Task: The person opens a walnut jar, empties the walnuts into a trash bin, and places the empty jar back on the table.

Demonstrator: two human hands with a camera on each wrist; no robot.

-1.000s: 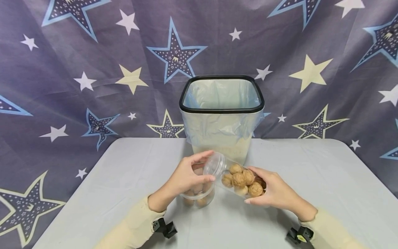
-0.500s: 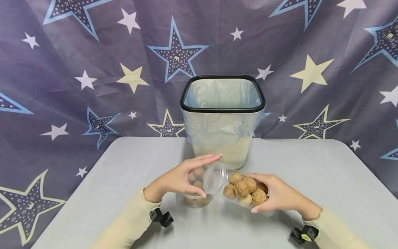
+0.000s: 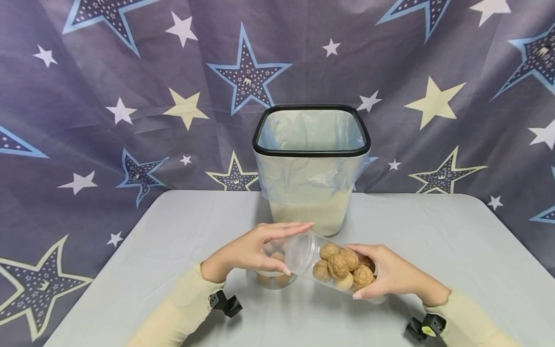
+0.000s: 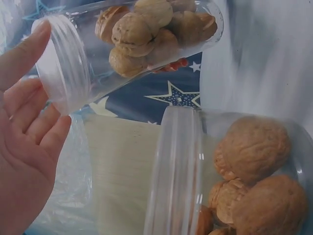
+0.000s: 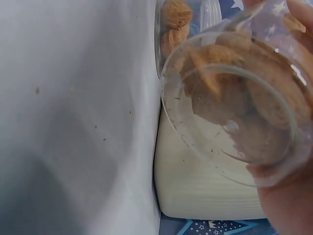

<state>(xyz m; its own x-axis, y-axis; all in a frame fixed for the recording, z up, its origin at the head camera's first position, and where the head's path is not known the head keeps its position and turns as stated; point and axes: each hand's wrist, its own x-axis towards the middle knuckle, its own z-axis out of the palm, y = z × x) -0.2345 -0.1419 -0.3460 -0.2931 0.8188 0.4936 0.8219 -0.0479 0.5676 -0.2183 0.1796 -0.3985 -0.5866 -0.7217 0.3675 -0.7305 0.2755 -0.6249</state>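
A clear plastic jar [image 3: 318,274] of walnuts [image 3: 338,262] is tilted on its side, its lidded end up to the left. Around its bottom end my right hand [image 3: 390,270] grips it, thumb on the near side. My left hand [image 3: 247,248] spans the clear lid [image 3: 301,253], thumb at one edge and fingertips at the opposite edge, as the left wrist view also shows. Behind and below my left hand, a second clear jar [image 3: 273,282] of walnuts stands upright on the table; its ribbed top ring [image 4: 178,171] shows close in the left wrist view.
A cream bin [image 3: 312,217] with a black rim [image 3: 312,154] and a blue plastic liner [image 3: 299,178] stands just behind the jars. The light grey table [image 3: 191,226] ends at a star-patterned curtain [image 3: 143,96]. Small dark crumbs [image 5: 95,127] lie on the tabletop.
The tilted jar has come down and slightly right in my right hand. My left fingers spread away from the lid half a second ago and now close around its edge again.
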